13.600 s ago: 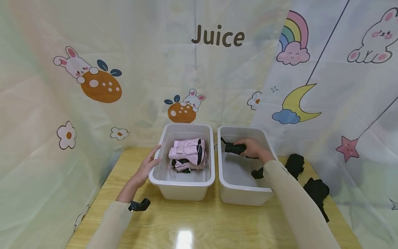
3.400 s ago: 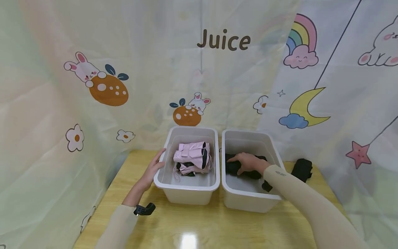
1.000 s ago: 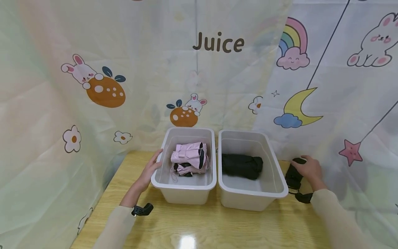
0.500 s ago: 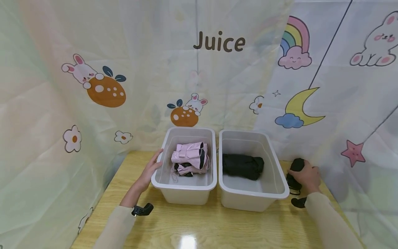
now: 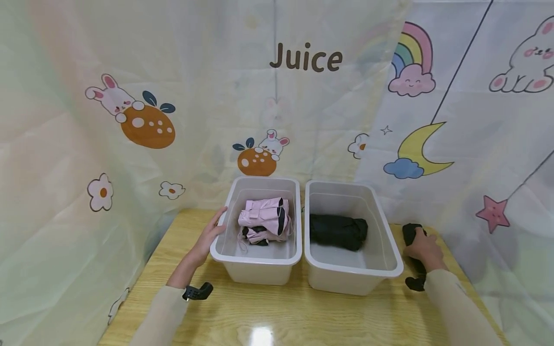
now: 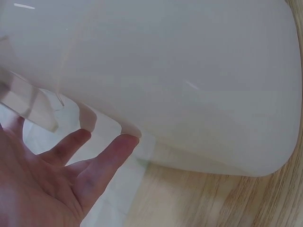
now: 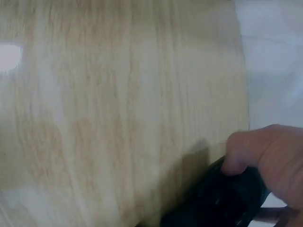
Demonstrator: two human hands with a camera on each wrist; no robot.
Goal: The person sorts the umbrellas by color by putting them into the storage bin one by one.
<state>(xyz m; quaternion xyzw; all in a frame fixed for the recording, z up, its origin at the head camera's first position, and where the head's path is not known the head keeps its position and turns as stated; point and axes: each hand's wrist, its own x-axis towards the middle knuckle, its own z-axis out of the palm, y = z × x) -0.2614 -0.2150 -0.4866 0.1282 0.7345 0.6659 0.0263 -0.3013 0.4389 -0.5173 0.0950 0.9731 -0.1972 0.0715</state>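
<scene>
My right hand (image 5: 426, 250) grips a black folded umbrella (image 5: 411, 233) on the table, just right of the right bin (image 5: 337, 274). In the right wrist view its thumb (image 7: 241, 151) presses on the dark umbrella cloth; most of the other fingers are hidden. Inside the right bin lies a black folded umbrella bundle (image 5: 339, 231). At the left bin (image 5: 259, 269), my left hand (image 5: 207, 239) touches the outer left side by the rim, with relaxed fingers resting against the wall in the left wrist view. Pink folded umbrellas (image 5: 261, 215) with black ends are stacked in that bin.
Both pale grey bins stand side by side on a wooden table (image 5: 242, 312). A printed curtain (image 5: 207, 96) hangs close behind and along the sides. Black devices with straps (image 5: 199, 291) are on the wrists.
Earlier my right hand worked with black umbrellas inside the right bin. It has since moved right to the one on the table and shifted slightly along it. The left hand stays put.
</scene>
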